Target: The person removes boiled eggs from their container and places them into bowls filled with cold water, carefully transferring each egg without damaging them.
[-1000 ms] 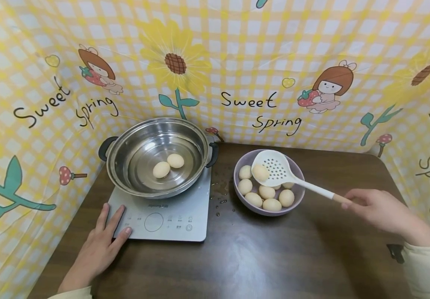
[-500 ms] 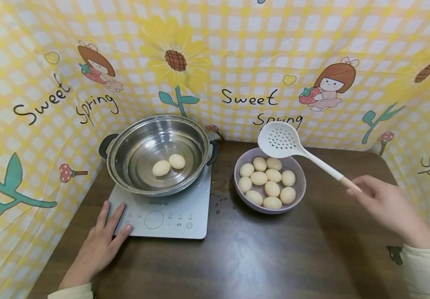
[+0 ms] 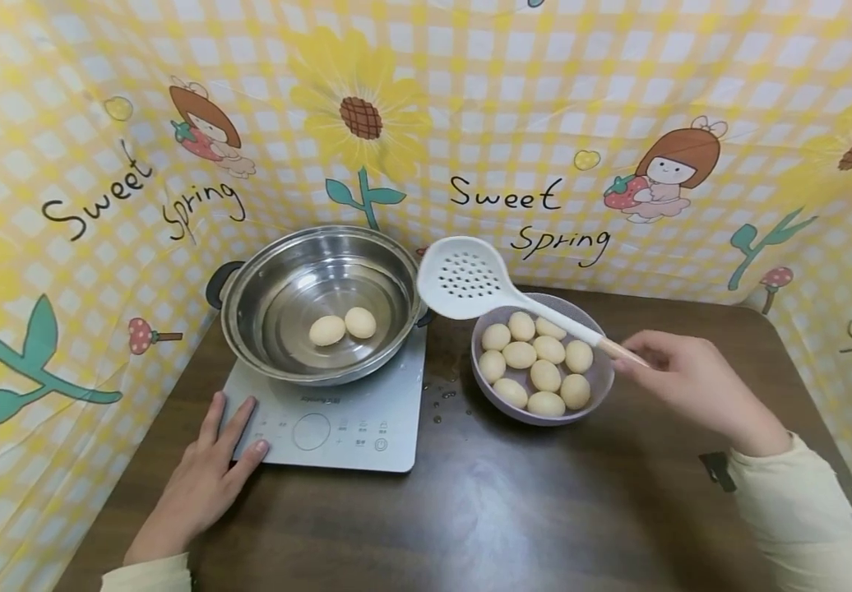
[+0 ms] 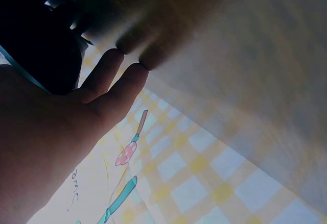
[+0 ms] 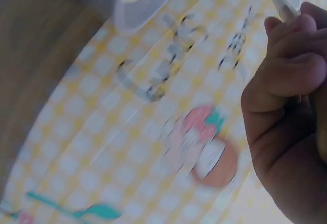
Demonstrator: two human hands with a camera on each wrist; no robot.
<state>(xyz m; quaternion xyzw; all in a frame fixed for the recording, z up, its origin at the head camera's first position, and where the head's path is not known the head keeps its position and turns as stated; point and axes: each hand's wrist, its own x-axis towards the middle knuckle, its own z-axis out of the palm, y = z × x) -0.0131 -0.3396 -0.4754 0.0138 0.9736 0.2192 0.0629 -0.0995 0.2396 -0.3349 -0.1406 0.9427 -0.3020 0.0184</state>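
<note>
My right hand (image 3: 692, 386) grips the wooden-ended handle of a white slotted skimmer (image 3: 463, 275). The skimmer's bowl carries nothing and hangs between the pot and the purple bowl; in the right wrist view, curled fingers (image 5: 291, 76) wrap its handle. Several eggs (image 3: 520, 355) lie in the purple bowl (image 3: 599, 386) below the handle. Two eggs (image 3: 327, 330) sit in water inside the steel pot (image 3: 248, 345), which stands on a silver induction cooker (image 3: 389, 444). My left hand (image 3: 200, 481) rests with extended fingers on the cooker's left front edge.
Water drops (image 3: 448, 395) dot the brown table (image 3: 485, 510) between cooker and bowl. A yellow checked cloth (image 3: 515, 107) rises behind and at both sides. A small black object (image 3: 718, 470) lies by the right sleeve.
The skimmer dropped its egg into the purple bowl, rose, then swung left toward the pot with my right hand. My left hand has stayed on the cooker's edge.
</note>
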